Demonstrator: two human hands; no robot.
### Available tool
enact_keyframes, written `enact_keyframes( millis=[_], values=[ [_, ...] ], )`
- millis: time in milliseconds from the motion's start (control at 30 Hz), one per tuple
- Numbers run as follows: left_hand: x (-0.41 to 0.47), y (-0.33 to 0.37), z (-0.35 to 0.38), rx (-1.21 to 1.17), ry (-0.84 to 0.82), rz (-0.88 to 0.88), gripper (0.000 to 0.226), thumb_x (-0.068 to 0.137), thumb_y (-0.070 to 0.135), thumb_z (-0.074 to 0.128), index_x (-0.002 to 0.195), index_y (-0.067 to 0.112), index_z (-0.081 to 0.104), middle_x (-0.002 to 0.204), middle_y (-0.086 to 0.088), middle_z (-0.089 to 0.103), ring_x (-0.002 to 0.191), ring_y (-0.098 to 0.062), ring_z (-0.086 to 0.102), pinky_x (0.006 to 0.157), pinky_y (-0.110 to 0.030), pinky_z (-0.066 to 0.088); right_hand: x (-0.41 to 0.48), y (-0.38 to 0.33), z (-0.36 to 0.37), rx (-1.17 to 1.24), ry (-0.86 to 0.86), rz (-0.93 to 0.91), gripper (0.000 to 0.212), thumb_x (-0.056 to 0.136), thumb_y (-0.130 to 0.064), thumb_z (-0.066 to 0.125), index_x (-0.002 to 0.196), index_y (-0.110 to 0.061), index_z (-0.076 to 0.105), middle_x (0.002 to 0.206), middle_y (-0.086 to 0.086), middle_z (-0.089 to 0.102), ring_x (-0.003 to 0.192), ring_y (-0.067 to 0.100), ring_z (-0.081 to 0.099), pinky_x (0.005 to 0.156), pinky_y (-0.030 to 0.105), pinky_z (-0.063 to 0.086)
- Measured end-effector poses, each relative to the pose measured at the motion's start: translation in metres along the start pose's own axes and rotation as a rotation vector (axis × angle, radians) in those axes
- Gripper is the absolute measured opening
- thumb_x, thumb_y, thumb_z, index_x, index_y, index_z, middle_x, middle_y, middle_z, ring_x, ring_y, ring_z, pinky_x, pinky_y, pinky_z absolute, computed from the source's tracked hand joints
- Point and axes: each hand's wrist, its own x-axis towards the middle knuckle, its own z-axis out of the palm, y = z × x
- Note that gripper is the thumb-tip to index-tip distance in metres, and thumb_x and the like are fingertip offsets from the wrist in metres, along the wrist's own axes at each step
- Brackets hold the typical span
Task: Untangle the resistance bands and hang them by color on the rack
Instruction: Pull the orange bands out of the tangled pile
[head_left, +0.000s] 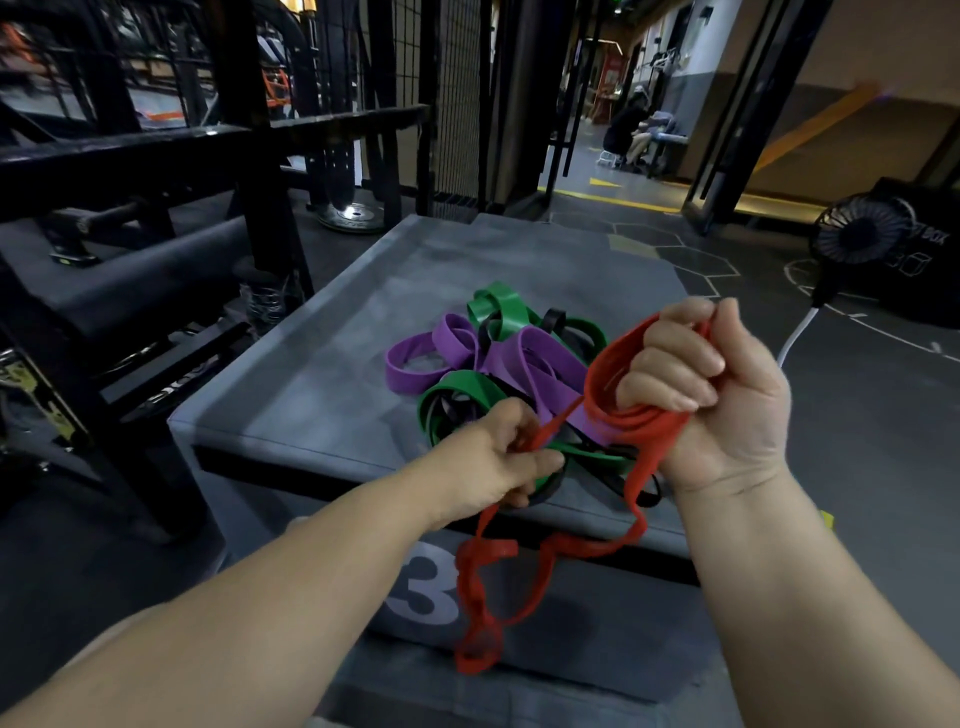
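the right grip (696, 395) is clenched round several gathered coils of the red resistance band (600, 379), with the palm turned toward the camera and the fingers curled over the bundle. the left grip (498, 457) is pinched on a thin, twisted stretch of the same band, lower down and just beside the pile. a short run of red is stretched between the two grips. below them the rest of the band hangs in a long twisted loop down the front of the foam plyo box (322, 374), beside its printed numeral (421, 587).

the other bands are heaped on top of the box in one knot: purple bands (519, 358), green bands (498, 306) and black bands (553, 319), wound through one another. whether the red band is threaded through that knot at the left grip cannot be told, as the spot is hidden by the fingers.

the step in hand is judged to be the freeing of the red band. it would be done well if the pinched stretch is lifted clear of the green loop beneath it before any pull is given, since rubber drawn tight on rubber is likely to bind. the twists in the hanging loop are best left to unwind under their own weight, and no further coil should be taken into the right grip until the tail runs free. a black steel frame (234, 135) stands to the left; whether it is the hanging rack cannot be told.
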Motion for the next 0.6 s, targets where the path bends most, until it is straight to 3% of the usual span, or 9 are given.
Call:
enact_keyframes(
  millis=[67,167,267,367,433,500,600],
  values=[
    [-0.001,0.001,0.001,0.038,0.002,-0.019,0.013,0.098,0.020,0.052,0.089,0.015,0.044,0.075,-0.003,0.052,0.066,-0.007,0.054,0.068,-0.026,0.051,0.001,-0.006,-0.002,-0.055,0.034,-0.085,0.012,0.094,-0.017,0.059,0.096,-0.006,0.062,0.062,0.001,0.052,0.047,0.007,0.034,0.049,0.019,0.033],
    [0.000,0.002,0.003,0.079,-0.006,-0.041,0.018,0.101,0.021,0.046,0.086,0.025,0.054,0.076,0.002,0.055,0.072,-0.007,0.055,0.074,-0.028,0.050,0.001,-0.005,0.000,-0.295,0.216,-0.290,0.011,0.089,-0.024,0.058,0.091,-0.015,0.065,0.061,-0.008,0.047,0.042,0.002,0.037,0.045,0.015,0.035],
    [-0.002,0.002,0.004,0.074,-0.064,-0.110,0.021,0.101,0.015,0.045,0.093,0.026,0.061,0.079,0.007,0.058,0.073,-0.004,0.057,0.069,-0.016,0.047,0.001,0.000,0.003,-0.392,0.337,-0.392,0.021,0.091,-0.031,0.049,0.089,-0.019,0.066,0.064,-0.010,0.045,0.043,0.001,0.034,0.046,0.015,0.037],
    [-0.002,-0.001,0.005,0.098,-0.080,-0.167,0.017,0.100,0.013,0.046,0.098,0.020,0.061,0.082,0.006,0.066,0.075,-0.006,0.058,0.067,-0.014,0.047,0.001,0.004,0.005,-0.496,0.438,-0.393,0.021,0.092,-0.032,0.049,0.099,-0.018,0.063,0.064,-0.010,0.044,0.043,0.001,0.032,0.053,0.018,0.043],
    [-0.002,0.000,0.005,0.059,-0.055,-0.198,0.011,0.100,0.014,0.046,0.099,0.015,0.057,0.080,0.003,0.069,0.070,-0.007,0.058,0.067,-0.019,0.047,0.001,0.006,0.002,-0.616,0.507,-0.376,0.027,0.090,-0.031,0.051,0.110,-0.016,0.061,0.063,-0.009,0.044,0.043,0.002,0.031,0.069,0.025,0.052],
    [-0.002,0.005,0.005,-0.030,-0.048,-0.210,0.012,0.101,0.015,0.045,0.094,0.013,0.055,0.076,0.001,0.069,0.062,-0.007,0.054,0.060,-0.018,0.047,0.002,0.010,-0.002,-0.787,0.528,-0.358,0.024,0.096,-0.024,0.050,0.116,-0.015,0.060,0.062,-0.008,0.045,0.044,0.004,0.032,0.088,0.036,0.048],
    [-0.003,0.012,0.005,-0.059,-0.048,-0.164,0.015,0.099,0.016,0.049,0.086,0.016,0.057,0.072,0.001,0.065,0.056,-0.007,0.048,0.048,-0.016,0.039,0.004,0.020,-0.010,-1.074,0.548,-0.304,0.021,0.097,-0.018,0.050,0.116,-0.018,0.059,0.060,-0.009,0.050,0.047,0.005,0.038,0.085,0.037,0.042]
  ],
)
